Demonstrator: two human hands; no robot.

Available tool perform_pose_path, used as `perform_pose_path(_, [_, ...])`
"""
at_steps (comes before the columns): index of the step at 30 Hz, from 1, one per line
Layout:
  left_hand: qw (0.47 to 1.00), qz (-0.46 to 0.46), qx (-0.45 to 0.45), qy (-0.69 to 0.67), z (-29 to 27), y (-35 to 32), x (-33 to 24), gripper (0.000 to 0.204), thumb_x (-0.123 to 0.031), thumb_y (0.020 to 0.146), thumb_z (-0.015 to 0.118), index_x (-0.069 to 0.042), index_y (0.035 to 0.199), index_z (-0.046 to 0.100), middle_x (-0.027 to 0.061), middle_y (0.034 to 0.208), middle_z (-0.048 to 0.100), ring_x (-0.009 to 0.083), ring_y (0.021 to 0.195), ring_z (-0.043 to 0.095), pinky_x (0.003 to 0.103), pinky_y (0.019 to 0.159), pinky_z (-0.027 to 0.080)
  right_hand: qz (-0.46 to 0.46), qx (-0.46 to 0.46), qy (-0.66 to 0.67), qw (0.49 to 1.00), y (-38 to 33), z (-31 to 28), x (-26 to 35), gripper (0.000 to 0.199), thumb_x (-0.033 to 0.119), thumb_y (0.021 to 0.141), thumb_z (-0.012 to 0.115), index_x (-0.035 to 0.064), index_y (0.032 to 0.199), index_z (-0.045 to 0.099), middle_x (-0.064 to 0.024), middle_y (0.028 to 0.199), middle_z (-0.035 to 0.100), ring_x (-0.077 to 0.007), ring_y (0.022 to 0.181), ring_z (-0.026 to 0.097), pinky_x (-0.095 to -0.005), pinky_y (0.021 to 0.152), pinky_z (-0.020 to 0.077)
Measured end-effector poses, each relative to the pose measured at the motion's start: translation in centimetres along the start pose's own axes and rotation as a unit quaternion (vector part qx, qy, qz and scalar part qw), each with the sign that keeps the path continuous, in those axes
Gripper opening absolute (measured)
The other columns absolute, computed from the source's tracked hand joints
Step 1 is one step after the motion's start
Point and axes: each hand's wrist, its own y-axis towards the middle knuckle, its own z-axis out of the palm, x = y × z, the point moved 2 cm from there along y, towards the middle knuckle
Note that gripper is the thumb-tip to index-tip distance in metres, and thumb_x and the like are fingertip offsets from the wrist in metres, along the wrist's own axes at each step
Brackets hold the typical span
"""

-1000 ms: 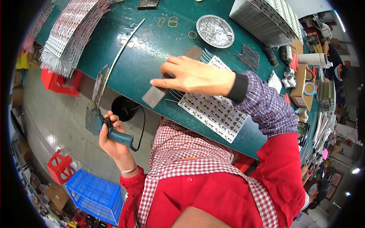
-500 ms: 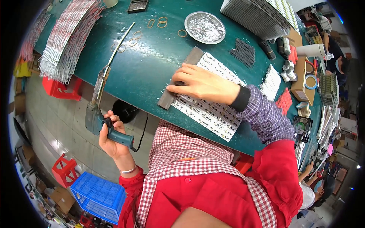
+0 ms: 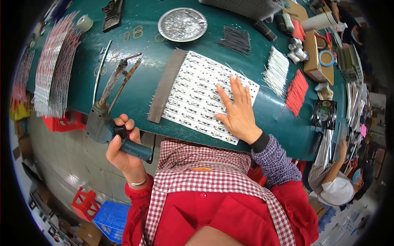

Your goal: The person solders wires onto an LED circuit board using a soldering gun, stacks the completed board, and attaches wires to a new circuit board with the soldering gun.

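Left hand (image 3: 123, 149) wrapped tight round the dark teal grip of a grey pistol-shaped soldering gun (image 3: 107, 119), long metal tip angled up over the green rounded table (image 3: 135, 88) and hanging clear of any work. Right hand (image 3: 238, 112) laid flat, fingers spread, holding nothing, pressing down on the white rectangular panel of small circuit strips (image 3: 205, 92) near its right end. Panel lying at a slant mid-table, left edge butted against a flat grey metal bar (image 3: 166, 84).

Looks like the steadying step: sheet pinned and squared, iron waiting off to the left. Next move, by the look of it, calls for swinging that tip across the bar onto a row of pads while keeping the palm firm so the panel doesn't skate.

Round metal dish of silvery scraps (image 3: 182, 24) beyond the panel, bundles of thin white wires (image 3: 277, 69) and red wires (image 3: 297, 92) fanned out to the right, black wire bundle (image 3: 236, 41) behind, all well apart from the tip.
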Motion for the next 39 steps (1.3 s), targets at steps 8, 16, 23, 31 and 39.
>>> perform_pose_path(8, [0.996, -0.06, 0.072, -0.014, 3.4, 2.0, 3.0, 0.038, -0.002, 0.084, 0.064, 0.005, 0.117, 0.047, 0.0175, 0.123, 0.048, 0.0225, 0.105, 0.048, 0.03, 0.082, 0.05, -0.021, 0.015, 0.002, 1.0, 1.3, 0.6, 0.9, 0.078, 0.055, 0.089, 0.059, 0.0232, 0.154, 0.031, -0.0196, 0.161, 0.014, -0.0387, 0.15, 0.008, -0.0581, 0.118, 0.0077])
perform_pose_path(16, [0.991, -0.059, 0.118, 0.017, 6.0, 5.2, 1.2, 0.042, -0.007, 0.083, 0.062, 0.007, 0.12, 0.048, 0.0174, 0.127, 0.046, 0.0222, 0.105, 0.048, 0.03, 0.082, 0.048, -0.058, -0.026, 0.049, 0.997, 4.8, 2.7, 4.8, 0.082, 0.061, 0.086, 0.059, 0.0223, 0.154, 0.031, -0.0203, 0.161, 0.016, -0.0398, 0.149, 0.009, -0.06, 0.118, 0.0081])
perform_pose_path(23, [0.963, 0.098, 0.181, 0.176, 8.8, 5.8, -4.0, 0.046, -0.006, 0.086, 0.059, 0.011, 0.126, 0.045, 0.02, 0.135, 0.045, 0.0226, 0.103, 0.046, 0.03, 0.077, 0.045, -0.044, -0.131, 0.097, 0.986, 4.9, 1.3, 3.6, 0.071, 0.036, 0.085, 0.069, 0.0098, 0.145, 0.042, -0.0222, 0.146, 0.039, -0.0409, 0.138, 0.031, -0.0535, 0.115, 0.0237])
perform_pose_path(31, [0.962, 0.129, 0.11, 0.213, 6.6, 4.3, -4.6, 0.043, -0.005, 0.085, 0.06, 0.011, 0.124, 0.048, 0.0192, 0.131, 0.046, 0.0235, 0.104, 0.047, 0.03, 0.077, 0.046, 0.089, -0.185, -0.022, 0.978, 3.7, -1.1, -5.0, 0.018, 0.001, 0.08, 0.063, 0.001, 0.094, 0.052, -0.0148, 0.091, 0.051, -0.0328, 0.088, 0.049, -0.0428, 0.077, 0.0417])
perform_pose_path(39, [0.975, 0.063, 0.013, 0.211, 5.4, 2.1, 0.2, 0.043, -0.002, 0.082, 0.062, 0.01, 0.121, 0.052, 0.0202, 0.122, 0.053, 0.0243, 0.1, 0.056, 0.03, 0.075, 0.051, -0.104, -0.222, -0.12, 0.962, 12.5, -1.9, -8.1, 0.008, 0.005, 0.081, 0.059, 0.0043, 0.086, 0.053, -0.0096, 0.085, 0.048, -0.0268, 0.083, 0.05, -0.037, 0.072, 0.044])
